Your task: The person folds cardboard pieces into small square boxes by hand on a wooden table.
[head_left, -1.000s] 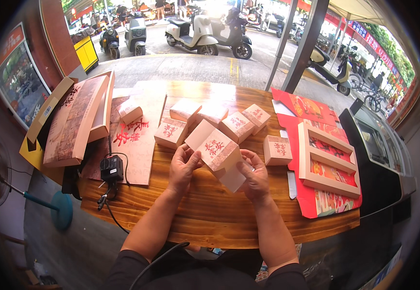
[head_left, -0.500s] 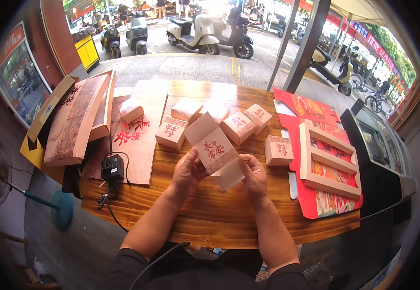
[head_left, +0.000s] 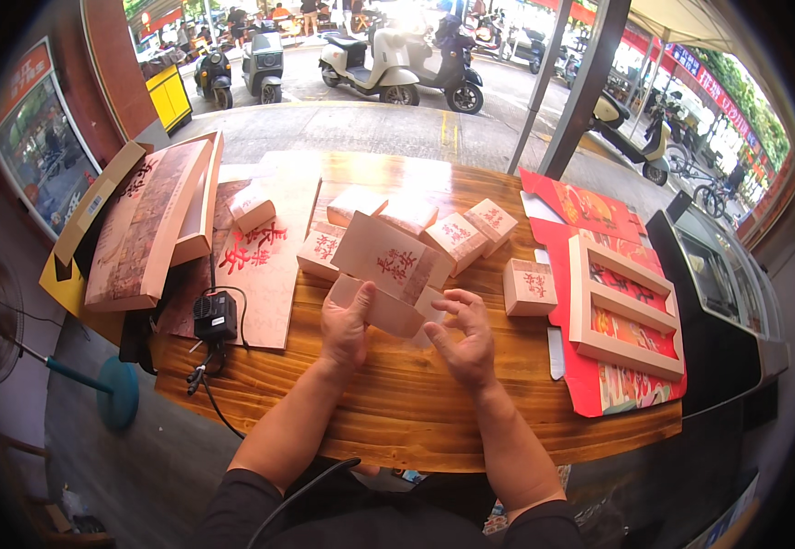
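A partly folded small paper box (head_left: 388,256), pale pink with dark red lettering and a brick-pattern band, is tilted over the middle of the table, its flaps spread. My left hand (head_left: 349,328) pinches its lower left flap, thumb on top. Close to the lower right flap is my right hand (head_left: 466,340), fingers apart and curved; whether the thumb tip touches the card I cannot tell. Behind the held box stand several finished small boxes of the same print, among them one box (head_left: 455,242) and another (head_left: 491,226). A single small box (head_left: 530,286) stands right of my right hand.
On the wooden table (head_left: 397,412), a red flattened carton (head_left: 580,210) bears a pink divider frame (head_left: 623,346). To the left are large printed boxes (head_left: 150,224), a flat printed sheet (head_left: 269,274) carrying a small box, and a black adapter (head_left: 214,316) with cables. Scooters (head_left: 374,69) stand outside.
The held box has turned and tipped, bringing its lower flap toward me. My right hand has let go of the right flap and spread its fingers; my left hand keeps its hold.
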Tool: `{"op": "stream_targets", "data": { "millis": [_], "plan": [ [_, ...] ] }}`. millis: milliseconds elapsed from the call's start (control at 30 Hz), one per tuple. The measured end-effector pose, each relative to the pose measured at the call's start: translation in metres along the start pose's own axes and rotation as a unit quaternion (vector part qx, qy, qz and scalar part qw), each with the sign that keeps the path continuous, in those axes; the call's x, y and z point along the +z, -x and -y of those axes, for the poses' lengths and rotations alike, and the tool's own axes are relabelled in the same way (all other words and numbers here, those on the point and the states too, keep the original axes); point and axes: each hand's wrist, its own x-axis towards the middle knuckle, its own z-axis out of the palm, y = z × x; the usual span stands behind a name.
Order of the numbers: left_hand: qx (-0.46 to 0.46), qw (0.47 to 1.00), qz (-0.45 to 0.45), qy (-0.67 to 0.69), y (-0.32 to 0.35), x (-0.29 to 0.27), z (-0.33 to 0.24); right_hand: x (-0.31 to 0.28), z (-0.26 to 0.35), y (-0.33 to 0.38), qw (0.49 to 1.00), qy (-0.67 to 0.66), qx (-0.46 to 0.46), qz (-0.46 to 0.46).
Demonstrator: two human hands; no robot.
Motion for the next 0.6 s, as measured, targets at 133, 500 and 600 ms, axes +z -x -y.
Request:
{"op": "stream_targets", "data": {
  "millis": [133,500,600],
  "plan": [
    [-0.015,1.0,0.007,0.02,0.0033,0.0043,-0.0017,0.0009,0.0029,0.0005,0.997,0.064,-0.039,0.03],
    [0.081,0.991,0.002,-0.108,0.0048,0.0038,0.0033,0.005,0.0015,0.0012,0.997,0.053,-0.019,0.046],
    [0.097,0.985,0.0,-0.146,0.005,-0.0005,0.0049,0.0053,0.0002,0.0011,0.997,0.049,-0.003,0.053]
  ]
}}
